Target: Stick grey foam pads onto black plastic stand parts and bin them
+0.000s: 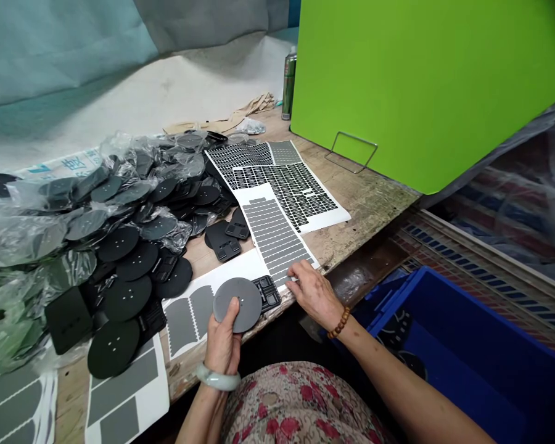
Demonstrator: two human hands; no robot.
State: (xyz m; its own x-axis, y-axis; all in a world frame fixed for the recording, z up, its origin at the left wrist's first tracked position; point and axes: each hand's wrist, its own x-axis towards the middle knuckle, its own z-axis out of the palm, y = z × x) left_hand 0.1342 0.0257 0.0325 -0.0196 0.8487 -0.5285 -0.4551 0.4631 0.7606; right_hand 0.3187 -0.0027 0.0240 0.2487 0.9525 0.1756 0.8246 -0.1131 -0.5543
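Observation:
My left hand (224, 339) grips a round dark-grey plastic disc (238, 303), thumb across its face and fingers underneath. A black rectangular slotted piece (269, 292) juts out behind the disc's right side; whether the two are joined I cannot tell. At the table's front edge, my right hand (312, 290) has its thumb and forefinger pinched at the lower end of a white sticker sheet (280, 237) with long grey strips. Its fingertips touch the lowest strips. Under the disc lies another sticker sheet (189, 317) with large curved grey shapes.
Black discs (127, 296) and plastic-wrapped parts (87, 185) are heaped on the left. Behind the strips lies a sheet of small black labels (282, 185). A green panel (398, 80), wire stand (351, 152) and spray can (289, 83) stand behind. A blue bin (472, 370) sits lower right.

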